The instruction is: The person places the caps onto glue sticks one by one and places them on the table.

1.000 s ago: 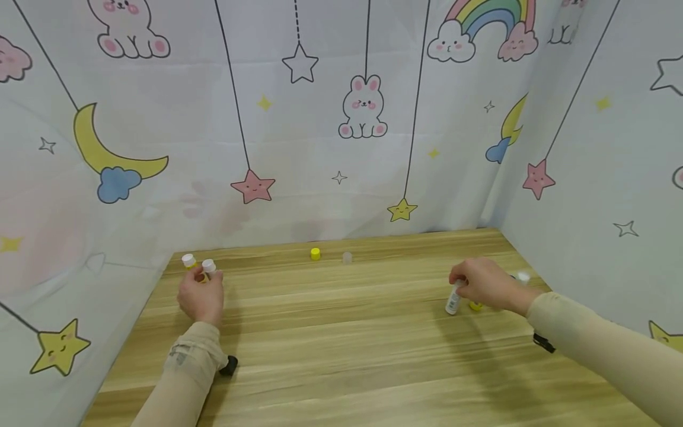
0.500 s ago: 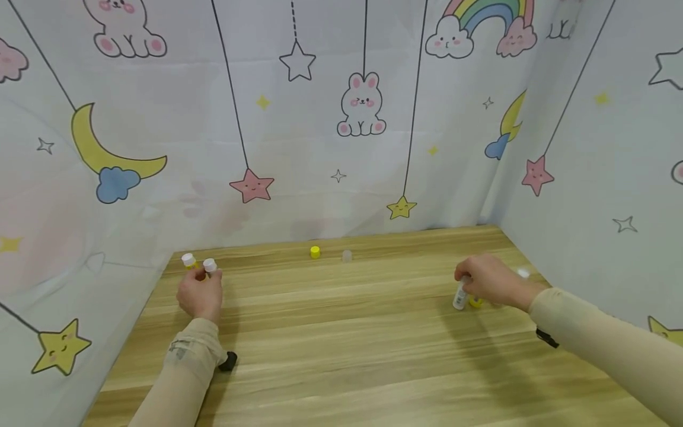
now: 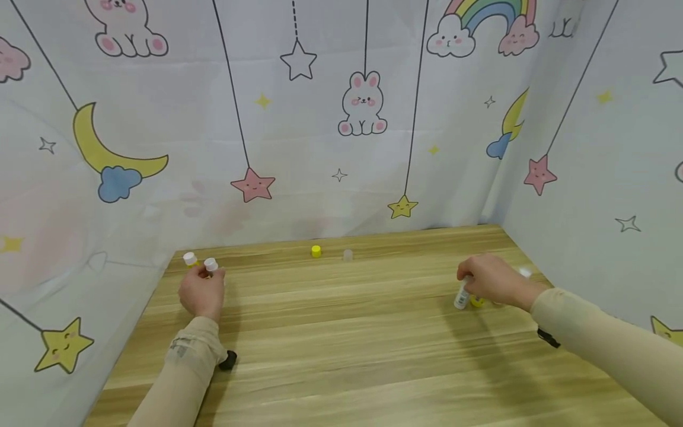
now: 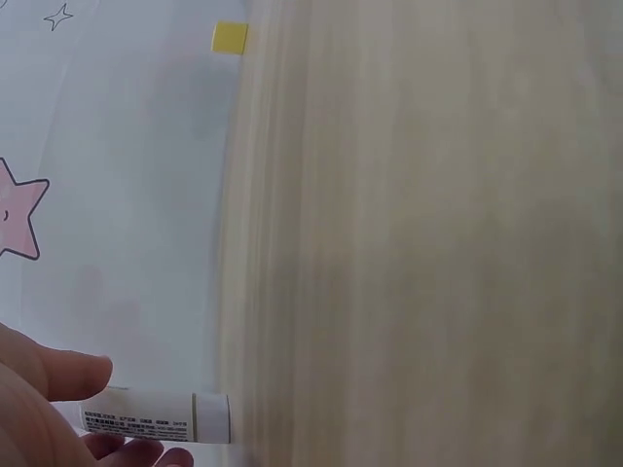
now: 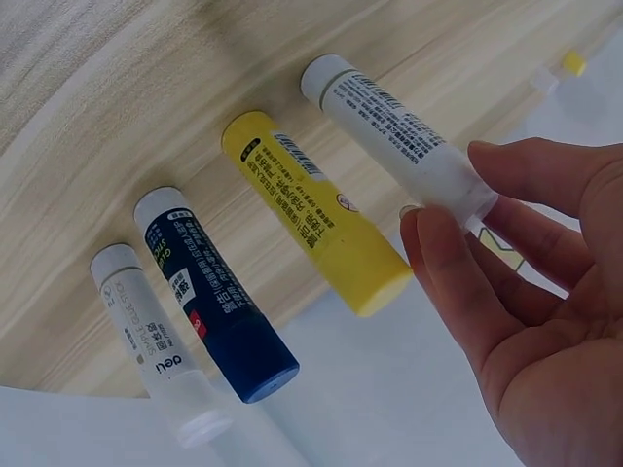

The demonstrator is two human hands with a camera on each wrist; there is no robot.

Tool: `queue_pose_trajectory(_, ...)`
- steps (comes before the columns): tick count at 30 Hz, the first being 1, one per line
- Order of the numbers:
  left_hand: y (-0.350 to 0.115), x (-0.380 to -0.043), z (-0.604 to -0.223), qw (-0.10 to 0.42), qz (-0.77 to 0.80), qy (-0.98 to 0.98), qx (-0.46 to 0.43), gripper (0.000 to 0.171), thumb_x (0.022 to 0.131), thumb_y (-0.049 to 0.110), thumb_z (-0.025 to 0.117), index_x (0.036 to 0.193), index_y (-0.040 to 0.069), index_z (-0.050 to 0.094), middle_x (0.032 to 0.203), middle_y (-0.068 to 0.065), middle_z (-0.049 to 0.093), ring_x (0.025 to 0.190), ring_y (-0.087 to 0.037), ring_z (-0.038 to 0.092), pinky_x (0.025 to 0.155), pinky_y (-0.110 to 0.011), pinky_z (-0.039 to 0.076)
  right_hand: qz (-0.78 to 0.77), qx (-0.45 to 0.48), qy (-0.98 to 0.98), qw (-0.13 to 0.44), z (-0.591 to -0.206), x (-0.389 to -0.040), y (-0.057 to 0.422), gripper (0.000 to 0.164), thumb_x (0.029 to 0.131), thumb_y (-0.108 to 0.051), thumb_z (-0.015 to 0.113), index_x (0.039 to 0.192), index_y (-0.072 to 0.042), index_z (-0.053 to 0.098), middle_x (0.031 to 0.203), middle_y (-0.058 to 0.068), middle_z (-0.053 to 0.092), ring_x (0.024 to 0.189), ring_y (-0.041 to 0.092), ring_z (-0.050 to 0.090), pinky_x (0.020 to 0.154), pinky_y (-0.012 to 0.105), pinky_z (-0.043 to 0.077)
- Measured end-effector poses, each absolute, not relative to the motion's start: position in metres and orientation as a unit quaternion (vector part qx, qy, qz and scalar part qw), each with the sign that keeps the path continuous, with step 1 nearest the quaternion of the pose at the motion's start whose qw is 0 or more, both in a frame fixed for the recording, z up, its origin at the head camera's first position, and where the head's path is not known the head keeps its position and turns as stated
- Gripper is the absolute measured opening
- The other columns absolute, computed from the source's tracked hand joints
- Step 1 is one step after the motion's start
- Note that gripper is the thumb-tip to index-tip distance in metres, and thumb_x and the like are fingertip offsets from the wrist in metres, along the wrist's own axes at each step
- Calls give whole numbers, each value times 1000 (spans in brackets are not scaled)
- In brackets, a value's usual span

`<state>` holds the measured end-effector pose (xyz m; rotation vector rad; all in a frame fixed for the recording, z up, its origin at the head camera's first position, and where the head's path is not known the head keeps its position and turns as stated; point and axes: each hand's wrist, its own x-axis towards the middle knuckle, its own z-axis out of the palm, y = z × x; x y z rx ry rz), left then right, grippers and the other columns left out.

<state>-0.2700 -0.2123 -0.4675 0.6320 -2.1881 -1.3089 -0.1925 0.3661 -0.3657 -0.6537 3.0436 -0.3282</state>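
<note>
My left hand (image 3: 201, 293) holds a white glue stick (image 4: 146, 413) between thumb and curled fingers, at the table's left side. Its white end (image 3: 211, 264) shows above the hand in the head view. Behind it is a second, yellow-bodied stick with a white end (image 3: 190, 259), mostly hidden by the hand. On the right, my right hand (image 3: 493, 279) pinches the top of another white glue stick (image 5: 389, 131). Right beside that one stands a yellow glue stick (image 5: 316, 214). A dark blue glue stick (image 5: 216, 292) and a white deli glue stick (image 5: 156, 341) follow in the same row.
A yellow cap (image 3: 316, 251) and a clear cap (image 3: 348, 255) lie near the back edge of the wood-grain table (image 3: 331, 344). A printed curtain (image 3: 320, 136) hangs right behind the table and along its sides.
My right hand has shifted slightly right and back, bringing its white glue stick closer to the yellow one and more upright. The left hand has stayed nearly still.
</note>
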Motion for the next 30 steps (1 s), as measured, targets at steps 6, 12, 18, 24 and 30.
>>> queue_pose_trajectory(6,-214,-265,-467,242,-473,-815,231,37,93,21,72,121,-3,69,115,-24,68,108,-43,59,99,-57,39,-99,-204,974,12,-361,-191,365,14,88,-6,72,102,-4,74,97,8,71,86,22,66,73,44,55)
queue_pose_trajectory(12,-217,-263,-465,247,-462,-821,228,35,94,21,71,119,-3,70,114,-23,69,105,-42,61,97,-56,41,-84,-206,975,-19,-351,-193,364,11,89,-11,74,99,-5,75,91,5,71,84,24,67,74,47,55)
queue_pose_trajectory(18,-217,-262,-458,255,-465,-817,225,35,93,22,71,120,-2,70,114,-22,70,106,-41,63,98,-54,42,-73,-210,973,-56,-337,-198,360,13,90,-12,73,100,-5,76,92,6,72,84,24,68,74,47,55)
queue_pose_trajectory(24,-213,-260,-450,265,-465,-819,208,36,93,24,72,120,-1,71,115,-21,70,108,-40,63,100,-53,40,-97,-196,974,-57,-325,-201,348,18,95,-16,67,107,-5,76,100,7,73,89,24,69,78,47,56)
queue_pose_trajectory(30,-206,-254,-441,285,-468,-814,192,32,92,24,74,113,0,72,109,-22,71,104,-40,62,95,-54,41,-109,-191,973,-66,-321,-205,329,19,95,-17,67,107,-6,76,101,7,73,90,24,68,79,47,55)
